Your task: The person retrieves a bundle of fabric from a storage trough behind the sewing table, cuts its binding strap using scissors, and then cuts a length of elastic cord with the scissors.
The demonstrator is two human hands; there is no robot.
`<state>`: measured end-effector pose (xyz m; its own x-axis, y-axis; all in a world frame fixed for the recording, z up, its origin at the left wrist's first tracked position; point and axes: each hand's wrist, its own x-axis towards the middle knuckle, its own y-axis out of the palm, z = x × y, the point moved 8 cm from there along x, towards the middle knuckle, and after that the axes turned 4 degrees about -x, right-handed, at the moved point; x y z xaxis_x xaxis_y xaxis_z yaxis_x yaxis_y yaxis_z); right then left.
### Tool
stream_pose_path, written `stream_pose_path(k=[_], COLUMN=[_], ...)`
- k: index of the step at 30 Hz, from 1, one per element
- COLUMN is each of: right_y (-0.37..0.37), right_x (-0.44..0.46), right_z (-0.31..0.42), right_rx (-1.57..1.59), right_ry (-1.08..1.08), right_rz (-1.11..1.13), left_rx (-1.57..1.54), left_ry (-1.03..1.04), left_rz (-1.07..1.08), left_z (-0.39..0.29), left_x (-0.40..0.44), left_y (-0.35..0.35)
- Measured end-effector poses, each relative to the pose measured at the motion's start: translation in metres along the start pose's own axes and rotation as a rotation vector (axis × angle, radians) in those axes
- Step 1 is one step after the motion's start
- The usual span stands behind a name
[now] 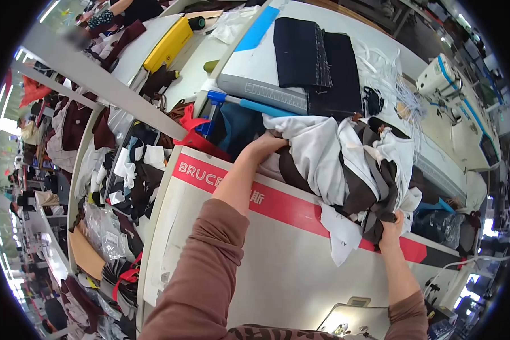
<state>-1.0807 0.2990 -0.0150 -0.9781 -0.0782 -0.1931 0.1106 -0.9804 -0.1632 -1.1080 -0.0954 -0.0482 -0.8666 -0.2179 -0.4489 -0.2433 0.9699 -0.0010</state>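
Observation:
A bundle of white and dark brown fabric lies bunched over the edge of a machine table with a red stripe. My left hand is at the bundle's left end, its fingers mostly hidden in the cloth. At the lower right of the bundle, my right hand has its fingers closed on a dark fold. A white piece with small print hangs down over the red stripe between my arms. Folded dark navy fabric lies behind the bundle.
A sewing machine stands at the right, with white threads beside it. Red cloth hangs at the table's left corner. A bin of scraps and a yellow box are to the left. Another person's arm shows at the upper left.

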Motion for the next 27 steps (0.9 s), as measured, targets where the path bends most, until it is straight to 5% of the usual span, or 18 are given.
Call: stream_pose_path(k=[2, 6, 8, 10, 13, 15, 16, 18, 27], right_y=[-0.009, 0.012, 0.006, 0.033, 0.025, 0.016, 0.015, 0.015, 0.014], right_x=[0.004, 0.012, 0.026, 0.033, 0.026, 0.030, 0.031, 0.029, 0.015], right_z=[-0.006, 0.010, -0.004, 0.013, -0.002, 0.018, 0.026, 0.038, 0.080], right_rx=[-0.039, 0.317, 0.213, 0.612, 0.769, 0.623, 0.557, 0.433, -0.161], right_ry=[-0.121, 0.149, 0.166, 0.168, 0.437, 0.300, 0.234, 0.109, -0.436], right_rz=[-0.115, -0.129, -0.175, -0.097, -0.386, -0.330, -0.300, -0.250, -0.127], left_rx=[-0.041, 0.042, -0.222, 0.047, 0.160, 0.139, 0.157, 0.204, 0.100], left_ry=[-0.130, -0.011, 0.099, 0.213, 0.534, 0.500, 0.666, 0.597, 0.653], left_rz=[0.113, 0.005, -0.026, 0.046, 0.091, 0.304, 0.265, 0.292, 0.136], left_z=[-0.008, -0.005, -0.031, -0.071, -0.134, -0.139, -0.145, -0.131, -0.050], left_x=[-0.013, -0.010, -0.035, -0.064, -0.133, -0.161, -0.177, -0.186, -0.258], left_y=[0.006, 0.004, 0.018, 0.063, 0.150, 0.200, 0.213, 0.224, 0.102])
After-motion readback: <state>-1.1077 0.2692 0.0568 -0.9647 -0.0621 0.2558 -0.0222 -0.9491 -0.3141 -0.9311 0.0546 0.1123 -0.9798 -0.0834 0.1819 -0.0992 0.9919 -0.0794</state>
